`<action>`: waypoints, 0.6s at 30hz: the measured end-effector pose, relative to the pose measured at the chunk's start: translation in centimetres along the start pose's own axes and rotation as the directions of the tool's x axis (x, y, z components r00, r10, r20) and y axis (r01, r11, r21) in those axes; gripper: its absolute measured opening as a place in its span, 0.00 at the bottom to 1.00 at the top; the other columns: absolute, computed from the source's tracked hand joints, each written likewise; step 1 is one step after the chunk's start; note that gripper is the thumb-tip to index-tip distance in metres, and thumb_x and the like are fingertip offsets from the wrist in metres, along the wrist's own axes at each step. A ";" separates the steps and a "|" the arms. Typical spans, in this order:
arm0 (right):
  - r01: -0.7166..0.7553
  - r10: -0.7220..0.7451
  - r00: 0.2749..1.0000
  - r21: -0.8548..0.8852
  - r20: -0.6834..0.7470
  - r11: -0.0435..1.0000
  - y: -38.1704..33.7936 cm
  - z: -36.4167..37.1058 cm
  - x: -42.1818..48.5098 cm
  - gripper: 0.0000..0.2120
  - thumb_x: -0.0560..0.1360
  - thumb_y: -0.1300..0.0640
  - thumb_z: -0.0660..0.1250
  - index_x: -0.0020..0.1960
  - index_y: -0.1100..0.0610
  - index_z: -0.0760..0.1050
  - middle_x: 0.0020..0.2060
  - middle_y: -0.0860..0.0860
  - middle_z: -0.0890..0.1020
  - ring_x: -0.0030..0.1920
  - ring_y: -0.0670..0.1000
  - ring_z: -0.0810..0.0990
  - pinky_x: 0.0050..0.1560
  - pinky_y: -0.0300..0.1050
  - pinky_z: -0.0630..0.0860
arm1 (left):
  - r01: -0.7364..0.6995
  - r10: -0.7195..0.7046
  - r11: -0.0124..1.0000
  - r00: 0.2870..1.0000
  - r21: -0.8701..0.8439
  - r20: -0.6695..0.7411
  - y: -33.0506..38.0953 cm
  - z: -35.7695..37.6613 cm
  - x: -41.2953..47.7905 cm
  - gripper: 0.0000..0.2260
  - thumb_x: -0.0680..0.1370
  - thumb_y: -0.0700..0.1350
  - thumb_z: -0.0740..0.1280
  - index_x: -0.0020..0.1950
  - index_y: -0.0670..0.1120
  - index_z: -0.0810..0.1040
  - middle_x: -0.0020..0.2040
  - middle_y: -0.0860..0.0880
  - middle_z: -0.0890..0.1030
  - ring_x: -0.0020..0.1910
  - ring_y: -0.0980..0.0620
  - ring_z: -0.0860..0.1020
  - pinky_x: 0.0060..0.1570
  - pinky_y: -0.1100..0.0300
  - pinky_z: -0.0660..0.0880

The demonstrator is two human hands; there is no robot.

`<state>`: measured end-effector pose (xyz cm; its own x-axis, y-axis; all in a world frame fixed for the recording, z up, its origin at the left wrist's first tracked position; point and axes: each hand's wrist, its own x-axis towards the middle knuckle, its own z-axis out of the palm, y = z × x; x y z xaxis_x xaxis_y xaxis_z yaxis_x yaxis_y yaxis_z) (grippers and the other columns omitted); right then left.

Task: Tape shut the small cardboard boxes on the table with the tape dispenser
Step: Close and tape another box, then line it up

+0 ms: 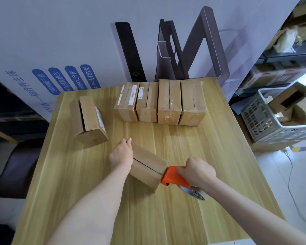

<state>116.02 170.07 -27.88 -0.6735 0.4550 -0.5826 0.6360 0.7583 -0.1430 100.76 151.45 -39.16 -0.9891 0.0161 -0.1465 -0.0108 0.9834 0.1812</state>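
A small cardboard box point(148, 165) lies in the middle of the wooden table point(78, 183), its flap seam facing up. My left hand point(121, 154) grips the box's far left end. My right hand point(198, 172) is closed around the orange tape dispenser point(173, 176), whose front end presses against the near right end of the box at the seam. The tape roll point(196, 192) shows below my right wrist.
Several more small boxes point(159, 101) stand in a row at the table's far edge, some with clear tape on them. Two boxes point(88, 119) stand at the far left. A grey plastic crate point(279, 117) with cardboard sits right of the table. Dark metal frames point(175, 53) lean on the wall.
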 end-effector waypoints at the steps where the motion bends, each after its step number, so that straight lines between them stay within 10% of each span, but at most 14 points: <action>1: -0.014 0.014 1.000 0.009 0.003 1.000 -0.1 -0.1 -0.1 0.17 0.77 0.47 0.59 0.34 0.55 0.68 0.29 0.49 0.75 0.29 0.49 0.73 0.28 0.39 0.66 | -0.001 0.001 1.000 1.000 0.001 0.001 0.0 0.0 0.0 0.22 0.83 0.56 0.44 0.56 0.46 0.74 0.47 0.46 0.81 0.43 0.44 0.79 0.36 0.57 0.67; 18: -0.096 0.097 0.995 0.077 0.000 0.992 -1.3 -0.7 -1.1 0.17 0.77 0.47 0.59 0.34 0.55 0.68 0.29 0.48 0.73 0.28 0.48 0.71 0.27 0.39 0.66 | 0.007 -0.007 0.999 1.000 -0.032 0.005 0.0 -0.1 -0.1 0.23 0.83 0.57 0.45 0.56 0.46 0.75 0.47 0.47 0.81 0.43 0.44 0.79 0.36 0.56 0.68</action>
<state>115.62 168.93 -26.49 -0.6089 0.5262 -0.5936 0.7249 0.6729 -0.1471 100.80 151.39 -39.08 -0.9882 0.0101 -0.1531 -0.0227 0.9772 0.2109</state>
